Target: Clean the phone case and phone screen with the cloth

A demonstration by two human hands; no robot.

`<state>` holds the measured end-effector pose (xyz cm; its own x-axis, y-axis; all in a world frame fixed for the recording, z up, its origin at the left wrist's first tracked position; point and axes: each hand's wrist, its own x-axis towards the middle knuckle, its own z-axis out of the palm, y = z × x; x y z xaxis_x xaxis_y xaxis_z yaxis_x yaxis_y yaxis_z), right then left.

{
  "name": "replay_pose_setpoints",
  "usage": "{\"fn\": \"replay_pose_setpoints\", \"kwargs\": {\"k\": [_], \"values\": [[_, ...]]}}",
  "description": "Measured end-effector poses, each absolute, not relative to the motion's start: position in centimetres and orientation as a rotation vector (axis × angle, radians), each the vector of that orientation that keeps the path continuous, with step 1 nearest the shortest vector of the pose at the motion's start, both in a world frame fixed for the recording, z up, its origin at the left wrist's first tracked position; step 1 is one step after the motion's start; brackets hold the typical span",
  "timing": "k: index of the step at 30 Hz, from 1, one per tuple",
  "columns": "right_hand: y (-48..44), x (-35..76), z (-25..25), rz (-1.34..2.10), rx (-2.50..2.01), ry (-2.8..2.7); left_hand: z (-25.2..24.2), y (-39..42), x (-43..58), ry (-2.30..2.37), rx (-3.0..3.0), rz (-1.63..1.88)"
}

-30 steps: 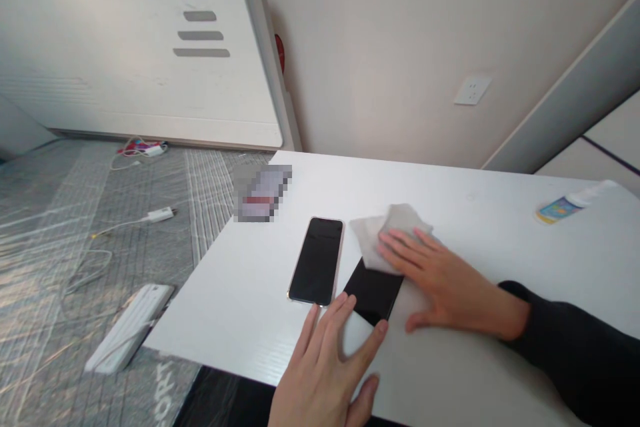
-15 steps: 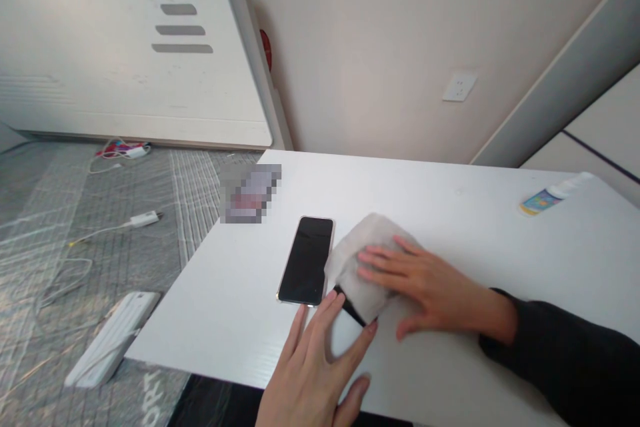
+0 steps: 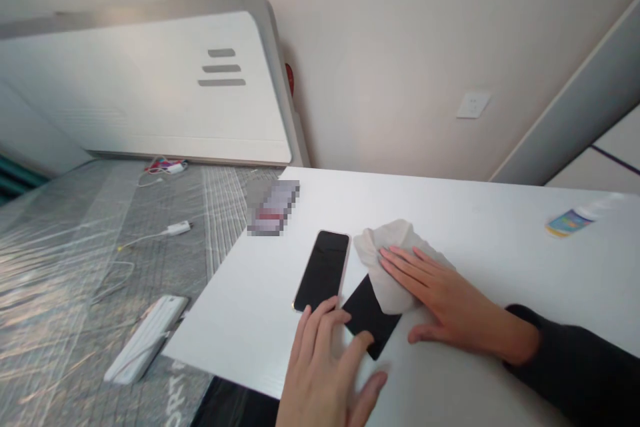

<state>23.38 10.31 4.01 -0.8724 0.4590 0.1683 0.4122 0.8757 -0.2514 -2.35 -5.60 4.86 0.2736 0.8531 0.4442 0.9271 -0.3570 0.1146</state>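
A pale grey cloth (image 3: 395, 293) lies on the white table (image 3: 240, 320), partly over a flat black rectangular item (image 3: 373, 320). My right hand (image 3: 425, 280) rests on the cloth with its fingers spread flat. At the near left edge of the black item is my left hand (image 3: 327, 360), fingers apart and slightly bent, with fingertips touching that edge. Just beyond it a phone with a dark screen and clear case (image 3: 323, 268) lies flat. The far part of the black item is hidden under the cloth.
On the right of the table a white bottle with a blue and yellow label (image 3: 570, 221) lies on its side. A pixelated item (image 3: 275, 208) is at the far left corner. Left of the table, a white power strip (image 3: 147, 339) and cables rest on a plastic-covered grey surface.
The view has shifted, so the scene sits lower and further right. More of the black item now shows, with the cloth and my right hand farther up it.
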Motion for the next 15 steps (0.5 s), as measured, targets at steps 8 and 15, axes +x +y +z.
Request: {"fn": "replay_pose_setpoints", "kwargs": {"k": [8, 15], "values": [[9.1, 23.1, 2.5, -0.032, -0.578, -2.726, 1.1, -2.9, -2.1, -1.662, -1.93, -0.707], [7.7, 20.4, 1.9, -0.432, -0.154, -2.634, 0.3, -2.2, -2.2, -1.709, -1.794, -0.755]]}}
